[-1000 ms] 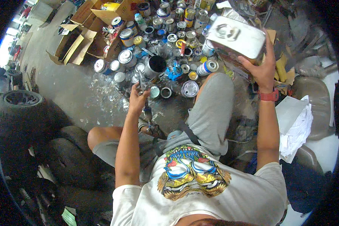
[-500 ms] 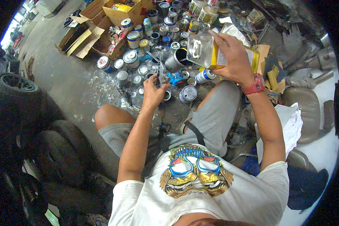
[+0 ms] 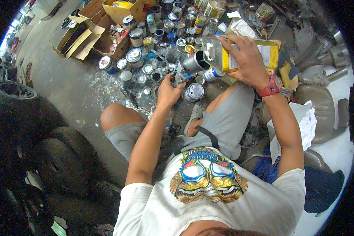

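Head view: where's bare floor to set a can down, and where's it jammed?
Best: grey floor between the dark tires on the left and the paint cans on the right, below the open cardboard box; spattered toward the cans. Crowded: beyond the left hand, cans nearly touching; right of the right forearm, papers and a chair.

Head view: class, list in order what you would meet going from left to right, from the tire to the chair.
Tire → cardboard boxes → left hand → grey pot → yellow tin → chair.
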